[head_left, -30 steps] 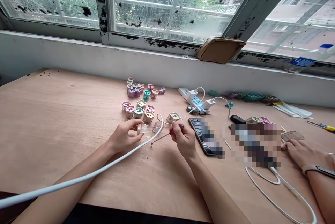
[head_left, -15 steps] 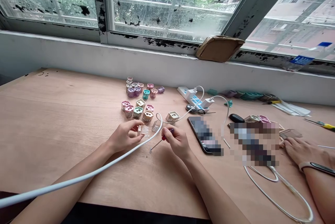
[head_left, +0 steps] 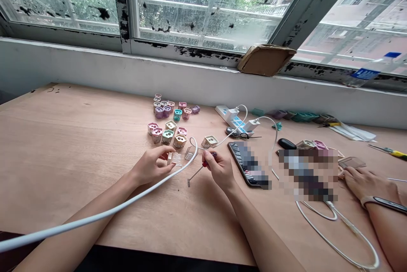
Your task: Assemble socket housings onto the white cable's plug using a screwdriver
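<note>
My left hand [head_left: 154, 164] pinches a pale plastic pencil sharpener insert [head_left: 174, 159] between thumb and fingers. In my right hand [head_left: 218, 167] is a screwdriver [head_left: 205, 163] with a red handle, its shaft slanting down to the left. A small flat metal piece, like a sharpener blade [head_left: 188, 183], clings to the screwdriver's tip. On the tabletop just left of it lies a tiny screw-like bit [head_left: 178, 189]. A clear plastic case [head_left: 191, 152] stands between my hands, partly behind a white cable [head_left: 159, 181]. Several two-hole sharpeners [head_left: 168, 137] are grouped beyond my left hand.
A power strip [head_left: 235, 120] with chargers sits toward the wall. One phone [head_left: 246, 164] lies right of my right hand. Farther right are another person's hand [head_left: 365, 183], more sharpeners [head_left: 307, 145] and a yellow-handled screwdriver [head_left: 399, 153]. The white cable crosses above my left forearm.
My right hand has shifted slightly right, carrying the screwdriver and the blade at its tip away from the screw-like bit. My left hand holds its place with the insert.
</note>
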`<state>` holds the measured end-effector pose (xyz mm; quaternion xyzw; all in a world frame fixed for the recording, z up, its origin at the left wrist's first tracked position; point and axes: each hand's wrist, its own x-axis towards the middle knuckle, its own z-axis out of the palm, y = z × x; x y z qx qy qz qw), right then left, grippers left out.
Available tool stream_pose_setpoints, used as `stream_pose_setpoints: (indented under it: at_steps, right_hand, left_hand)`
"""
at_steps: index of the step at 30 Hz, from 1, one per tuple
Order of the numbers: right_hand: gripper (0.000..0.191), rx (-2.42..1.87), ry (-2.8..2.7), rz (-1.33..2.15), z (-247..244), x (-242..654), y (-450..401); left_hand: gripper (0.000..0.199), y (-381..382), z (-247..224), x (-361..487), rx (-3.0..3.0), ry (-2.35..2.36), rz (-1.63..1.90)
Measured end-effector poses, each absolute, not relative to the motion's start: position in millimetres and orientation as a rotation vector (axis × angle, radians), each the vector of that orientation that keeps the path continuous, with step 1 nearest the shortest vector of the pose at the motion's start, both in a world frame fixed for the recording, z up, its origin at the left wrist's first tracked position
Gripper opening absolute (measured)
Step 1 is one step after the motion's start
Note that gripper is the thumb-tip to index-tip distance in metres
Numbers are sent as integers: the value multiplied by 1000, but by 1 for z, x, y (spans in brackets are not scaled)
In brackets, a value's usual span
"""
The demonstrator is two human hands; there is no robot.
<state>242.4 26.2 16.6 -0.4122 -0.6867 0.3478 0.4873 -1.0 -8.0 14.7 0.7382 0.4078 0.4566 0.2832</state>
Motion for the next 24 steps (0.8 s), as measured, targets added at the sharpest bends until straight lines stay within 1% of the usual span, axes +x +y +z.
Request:
stream_pose_setpoints:
  at_steps: [4,10,18,24]
  right_hand:
    - [48,-1033,-1735,796,17,244,28]
    - [46,-1017,-1706,808,15,245,28]
    - [48,-990,-1718,875,12,243,26]
    - [48,-982,-1787,826,17,240,23]
  left_hand:
    - [29,-9,16,-1,1965,1091,1220]
    - [31,-9,14,-1,1910,1053,1167]
    - [31,-8,13,-2,1928,1060,1140]
    - [29,-5,9,-4,1970,1088,1118]
